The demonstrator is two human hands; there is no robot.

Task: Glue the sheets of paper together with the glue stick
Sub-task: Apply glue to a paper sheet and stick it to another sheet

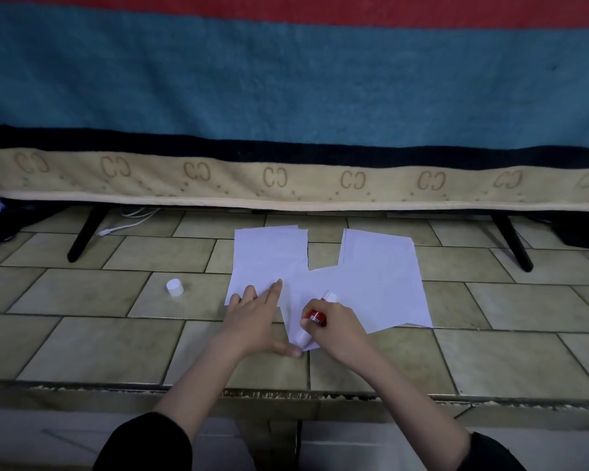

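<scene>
You worked on a tiled floor [82,348], with the sheets [381,287] laid out in front of you. Taking the sheets as the reference: there were several white ones, some overlapping, forming a left pile, a right pile and a lower sheet whose near corner pointed towards you.

Your left hand [255,321] lay flat on the sheets at their left near part, fingers straight and spread, thumb reaching to the near corner of the lower sheet; it pressed the paper down and gripped nothing.

Your right hand [333,324] was curled round the glue stick [315,321], holding its red body. The stick was tilted, its white lower end touching the lower sheet close to that near corner, just beside your left thumb.

The cap [174,287] stood off the stick, on the floor to the left of the sheets and well apart from them.

Beyond the sheets hung a striped blanket [286,79], red, blue, dark and beige, over a frame with black legs [84,237]. A white cable [130,220] lay on the floor beyond the sheets to the left.
</scene>
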